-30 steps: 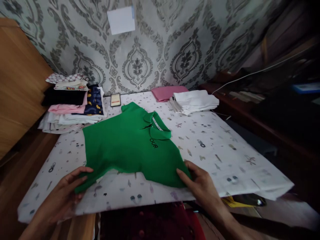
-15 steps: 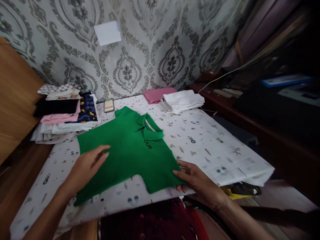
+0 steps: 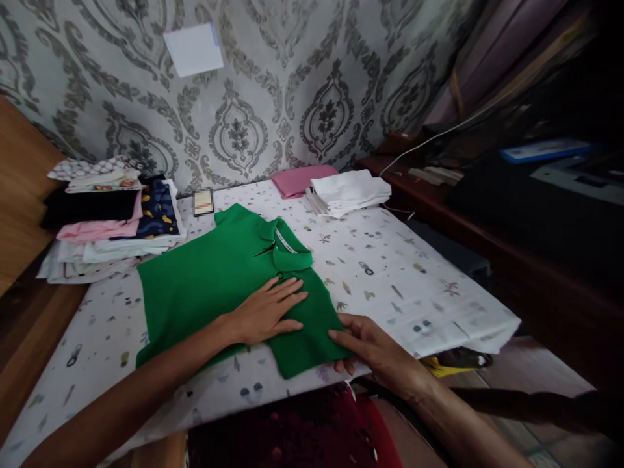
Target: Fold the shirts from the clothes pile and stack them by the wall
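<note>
Head view, only one here: green polo shirt [image 3: 190,279] lies face up on the tabletop [image 3: 390,260] with its printed white cloth, collar [image 3: 295,260] toward the right, hem to the left, near sleeve [image 3: 302,357] close to the front edge. Left hand [image 3: 266,315] is spread flat, palm down, on the chest just below the collar, partly over the lettering. Right hand [image 3: 368,344] has the sleeve's outer edge between thumb and fingers — thumb on top, fingers mostly hidden under. Looks like a smoothing step. To do it well: light even pressure with the left palm, stroke outward to the sleeve end, right hand as anchor with mild tension only — pull hard and the shoulder skews. Watch the collar and placket, easy to rumple. Mixed folded stack [image 3: 158,208] sits back left; white folded cloths [image 3: 353,188] and pink folded cloth [image 3: 302,181] at the back, clear of the shirt.
</note>
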The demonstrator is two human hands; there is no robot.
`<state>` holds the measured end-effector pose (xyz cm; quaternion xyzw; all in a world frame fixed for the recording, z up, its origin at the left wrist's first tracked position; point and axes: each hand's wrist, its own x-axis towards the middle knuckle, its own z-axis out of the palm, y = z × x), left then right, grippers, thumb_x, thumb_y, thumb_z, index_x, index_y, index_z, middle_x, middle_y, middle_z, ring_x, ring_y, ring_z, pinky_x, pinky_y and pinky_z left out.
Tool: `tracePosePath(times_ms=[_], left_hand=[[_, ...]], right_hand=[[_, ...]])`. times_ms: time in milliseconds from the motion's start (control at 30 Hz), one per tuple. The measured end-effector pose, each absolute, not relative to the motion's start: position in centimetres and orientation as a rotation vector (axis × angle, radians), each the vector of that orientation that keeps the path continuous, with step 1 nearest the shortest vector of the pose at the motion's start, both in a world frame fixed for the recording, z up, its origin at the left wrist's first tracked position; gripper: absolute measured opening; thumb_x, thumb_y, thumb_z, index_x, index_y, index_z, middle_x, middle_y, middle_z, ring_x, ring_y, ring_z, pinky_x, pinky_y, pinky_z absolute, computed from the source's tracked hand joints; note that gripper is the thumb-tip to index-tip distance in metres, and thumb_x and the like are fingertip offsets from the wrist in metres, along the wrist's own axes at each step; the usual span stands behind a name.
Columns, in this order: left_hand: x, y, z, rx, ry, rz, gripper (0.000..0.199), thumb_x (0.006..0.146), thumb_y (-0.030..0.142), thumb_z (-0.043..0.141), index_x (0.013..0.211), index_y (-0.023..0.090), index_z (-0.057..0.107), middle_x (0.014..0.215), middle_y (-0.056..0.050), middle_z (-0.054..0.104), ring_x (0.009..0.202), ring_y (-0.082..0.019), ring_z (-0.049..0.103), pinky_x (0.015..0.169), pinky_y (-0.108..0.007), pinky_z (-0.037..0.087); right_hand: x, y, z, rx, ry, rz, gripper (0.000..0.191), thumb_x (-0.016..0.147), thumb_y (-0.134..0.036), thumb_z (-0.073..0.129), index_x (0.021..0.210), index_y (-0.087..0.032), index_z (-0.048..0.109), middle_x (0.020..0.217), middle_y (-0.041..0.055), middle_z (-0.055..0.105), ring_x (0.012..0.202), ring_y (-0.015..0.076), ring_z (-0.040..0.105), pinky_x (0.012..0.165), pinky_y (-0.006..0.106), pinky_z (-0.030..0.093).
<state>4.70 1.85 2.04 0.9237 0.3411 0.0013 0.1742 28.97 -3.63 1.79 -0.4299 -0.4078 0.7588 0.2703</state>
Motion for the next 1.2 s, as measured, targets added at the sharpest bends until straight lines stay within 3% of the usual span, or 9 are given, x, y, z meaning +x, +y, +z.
tracePosePath(times_ms=[167,367,500,633,800,900,967,1067,1200], left_hand=[[6.2,2.5,2.0,2.590,1.056,0.018,0.077,0.096,0.062,0.034,0.153,0.011,0.029,0.164,-0.016,0.016,0.153,-0.025,0.008,0.125,-0.048,0.011],[4.2,0.4,3.0,2.521,0.766,0.016,0.072,0.098,0.062,0.029,0.156,0.018,0.025,0.164,-0.006,0.023,0.152,-0.020,0.015,0.125,-0.040,0.013],[-4.3,-0.7,2.6,2.480,1.253,0.062,0.060,0.103,0.053,0.022,0.157,0.028,0.021,0.166,-0.002,0.017,0.153,-0.018,0.011,0.126,-0.045,0.010],[-12.2,-3.5,1.6,2.433,1.630,-0.014,0.059,0.102,0.053,0.026,0.157,0.031,0.022,0.166,-0.002,0.016,0.153,-0.024,0.011,0.125,-0.049,0.010],[-15.5,-6.8,1.9,2.318,1.727,0.129,0.052,0.102,0.050,0.029,0.151,0.032,0.033,0.162,-0.003,0.030,0.148,-0.024,0.030,0.120,-0.044,0.026],[-17.8,-5.5,2.3,2.038,2.184,0.364,0.054,0.099,0.047,0.031,0.142,0.016,0.042,0.144,-0.016,0.050,0.131,-0.027,0.050,0.108,-0.042,0.041],[-19.7,-3.5,2.3,1.818,2.461,0.324,0.058,0.093,0.049,0.040,0.133,0.008,0.048,0.126,-0.020,0.058,0.119,-0.031,0.055,0.100,-0.044,0.045],[-21.4,-0.4,1.9,1.617,2.603,0.179,0.054,0.085,0.051,0.051,0.118,0.009,0.057,0.111,-0.017,0.062,0.109,-0.032,0.058,0.090,-0.040,0.048],[-21.0,2.2,1.6,1.583,2.563,0.166,0.031,0.083,0.042,0.054,0.097,0.016,0.062,0.093,-0.007,0.066,0.089,-0.025,0.062,0.076,-0.033,0.047]], right_hand=[[28.8,-3.7,1.8,-1.182,-1.097,2.031,0.042,0.072,-0.049,0.080,0.091,-0.014,0.068,0.065,-0.0012,0.063,0.050,0.0071,0.056,0.046,0.017,0.041],[28.1,-3.6,2.4,-1.231,-1.094,2.007,0.041,0.072,-0.050,0.080,0.088,-0.015,0.068,0.065,-0.0003,0.063,0.050,0.0069,0.055,0.045,0.017,0.040],[28.1,-3.5,2.9,-1.295,-1.061,2.001,0.039,0.070,-0.050,0.082,0.084,-0.016,0.067,0.061,-0.0019,0.060,0.049,0.0067,0.054,0.046,0.017,0.041],[28.1,-3.0,3.3,-1.335,-1.038,2.010,0.038,0.066,-0.047,0.085,0.079,-0.016,0.067,0.064,-0.0009,0.060,0.050,0.0073,0.054,0.044,0.017,0.042],[28.4,-2.7,2.9,-1.337,-1.010,2.066,0.036,0.063,-0.042,0.087,0.075,-0.015,0.068,0.064,-0.0012,0.058,0.050,0.0074,0.053,0.045,0.018,0.044],[28.5,-2.8,2.6,-1.337,-0.978,2.094,0.036,0.068,-0.045,0.084,0.084,-0.017,0.069,0.064,-0.0019,0.056,0.050,0.0076,0.050,0.046,0.020,0.045],[28.5,-2.9,2.6,-1.336,-0.950,2.108,0.034,0.070,-0.045,0.083,0.087,-0.019,0.069,0.061,-0.0027,0.054,0.048,0.0081,0.048,0.046,0.021,0.045],[28.4,-3.0,2.5,-1.346,-0.929,2.110,0.031,0.071,-0.045,0.082,0.085,-0.021,0.068,0.058,-0.0030,0.051,0.048,0.0089,0.046,0.045,0.022,0.044],[28.6,-2.9,2.3,-1.322,-0.971,2.134,0.032,0.071,-0.047,0.082,0.081,-0.020,0.067,0.060,-0.0023,0.053,0.049,0.0074,0.046,0.047,0.020,0.044]])
